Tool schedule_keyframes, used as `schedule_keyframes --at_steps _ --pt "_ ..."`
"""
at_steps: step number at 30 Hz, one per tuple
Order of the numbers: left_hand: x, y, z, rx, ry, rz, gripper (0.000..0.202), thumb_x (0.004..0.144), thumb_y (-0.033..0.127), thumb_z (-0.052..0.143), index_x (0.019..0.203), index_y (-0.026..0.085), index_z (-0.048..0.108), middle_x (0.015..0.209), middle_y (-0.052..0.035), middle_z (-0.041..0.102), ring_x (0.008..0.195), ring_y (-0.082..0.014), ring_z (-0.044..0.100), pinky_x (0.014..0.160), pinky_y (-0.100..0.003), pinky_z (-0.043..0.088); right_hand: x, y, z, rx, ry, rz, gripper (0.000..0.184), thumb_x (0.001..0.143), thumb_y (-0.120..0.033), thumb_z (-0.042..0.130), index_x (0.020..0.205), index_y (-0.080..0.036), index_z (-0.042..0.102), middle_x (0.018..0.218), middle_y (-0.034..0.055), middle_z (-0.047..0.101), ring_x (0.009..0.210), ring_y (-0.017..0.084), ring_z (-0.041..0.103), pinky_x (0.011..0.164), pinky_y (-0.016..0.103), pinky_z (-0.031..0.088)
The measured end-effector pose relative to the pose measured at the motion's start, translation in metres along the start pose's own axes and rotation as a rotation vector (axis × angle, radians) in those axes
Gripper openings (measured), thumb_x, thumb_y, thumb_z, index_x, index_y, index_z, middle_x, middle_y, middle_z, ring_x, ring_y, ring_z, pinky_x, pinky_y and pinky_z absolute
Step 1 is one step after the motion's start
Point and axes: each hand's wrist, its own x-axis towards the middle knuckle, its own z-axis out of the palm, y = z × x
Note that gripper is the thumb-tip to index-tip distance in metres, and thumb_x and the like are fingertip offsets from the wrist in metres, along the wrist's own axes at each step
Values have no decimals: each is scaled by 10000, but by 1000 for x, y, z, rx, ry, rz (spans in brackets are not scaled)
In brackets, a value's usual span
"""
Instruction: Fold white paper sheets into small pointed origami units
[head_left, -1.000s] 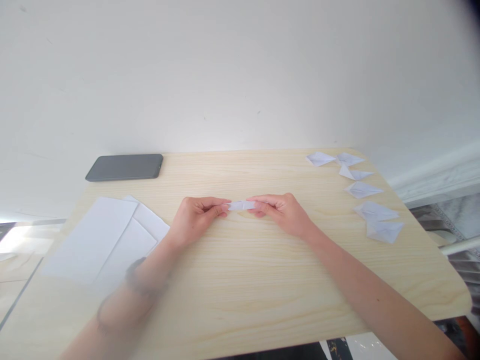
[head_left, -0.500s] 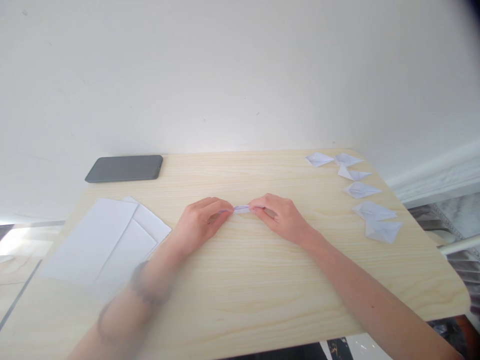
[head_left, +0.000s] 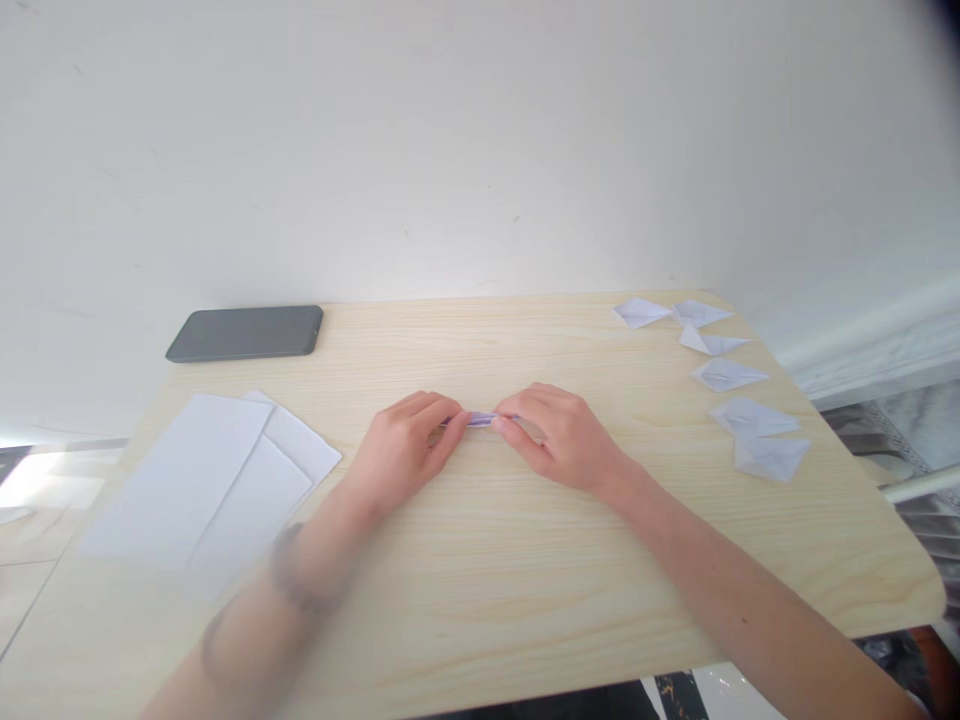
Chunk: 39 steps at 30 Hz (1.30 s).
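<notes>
A narrow strip of folded paper spans the gap between my hands at the middle of the table. My left hand pinches its left end between thumb and fingers. On the other end, my right hand has thumb and forefinger closed. Most of the paper is covered by my fingers, so its full shape is hidden.
White paper sheets lie overlapping on the left of the wooden table. Behind them rests a dark phone. Several folded paper pieces line the right side. A white wall rises behind the table.
My fingers have shifted slightly along the folded paper, and its strip looks a little tilted now. Both hands stay in nearly the same place.
</notes>
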Motion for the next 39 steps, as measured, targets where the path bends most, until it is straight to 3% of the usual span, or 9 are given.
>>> schedule_keyframes --at_steps 3,6,15,29,39 --pt "-1 2 3 26 21 -29 187 886 270 464 824 173 611 772 -25 625 701 -132 546 627 -248 440 0 -3 3 -88 33 30 179 885 -259 452 777 -175 567 737 18 642 693 142 558 709 295 415" --pt "-1 4 4 19 31 -2 149 866 259 490 818 184 610 809 -23 633 739 -137 558 650 -250 447 0 -6 4 -129 65 58 112 862 -236 478 818 -180 564 736 -2 645 642 128 549 695 293 405" --pt "1 9 3 86 -7 -10 146 833 265 512 927 204 606 881 -23 646 801 -169 579 705 -287 459 0 -5 4 -82 4 38 188 776 -123 503 926 -204 581 927 13 659 842 163 592 764 298 424" --pt "1 18 11 203 -35 -30 199 825 265 492 990 251 603 847 -10 578 745 -153 550 636 -269 421 2 -8 9 -97 -56 151 143 738 -181 537 862 -203 606 801 26 592 765 169 554 752 327 409" --pt "3 19 14 261 -21 -45 204 802 290 531 985 260 617 854 -34 562 810 -191 520 654 -297 423 2 -8 9 -67 -54 185 143 718 -191 575 857 -206 602 864 36 574 801 188 526 754 347 422"
